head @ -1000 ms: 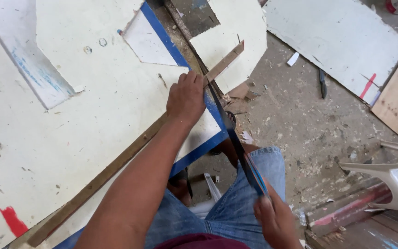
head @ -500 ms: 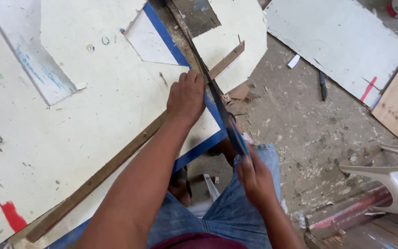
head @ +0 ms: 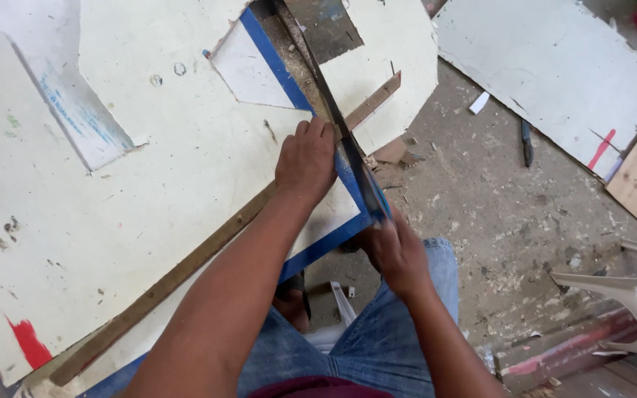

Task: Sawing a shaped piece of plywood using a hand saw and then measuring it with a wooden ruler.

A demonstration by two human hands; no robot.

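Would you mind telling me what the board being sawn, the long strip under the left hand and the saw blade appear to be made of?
The board looks like plywood or similar sheet, painted cream with a blue edge band; chipped paint and sawdust suggest wood. The long strip seems bare brown timber, unpainted and matte. The saw blade looks like dark, dull metal, thin and straight. The left hand presses the strip; the right hand grips the saw's handle.

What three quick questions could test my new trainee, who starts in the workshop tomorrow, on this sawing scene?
1. True or false: the left hand presses flat on the cream board.
2. Which hand has its grip on the handsaw: A the left, B the right hand, C both?
3. Fill in: the board's cut edge has a ___ coloured border.

Key: 1 true; 2 B; 3 blue. A wooden strip lies slantwise under the left hand, and a white plastic chair stands on the dusty floor.
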